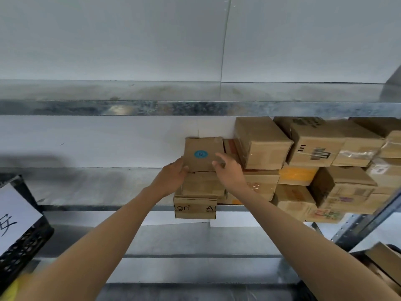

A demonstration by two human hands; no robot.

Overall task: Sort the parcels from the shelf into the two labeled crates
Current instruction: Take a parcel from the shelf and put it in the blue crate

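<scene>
A small cardboard parcel with a round blue sticker (202, 153) tops a stack at the left end of the parcels on the middle metal shelf (97, 185). My left hand (173, 178) presses its left lower edge. My right hand (229, 169) lies on its right front corner, fingers spread over the top. Both hands grip this parcel between them. Under it sit two more brown boxes, the lowest printed box (195, 208) overhanging the shelf's front edge. A black crate with a white paper label (15, 216) stands at the far left.
Many more cardboard parcels (314, 148) are piled to the right along the same shelf. An upper metal shelf (195, 107) runs across above. A slotted shelf post (364, 224) rises at the right. A second crate with a box in it (384, 263) shows at the lower right.
</scene>
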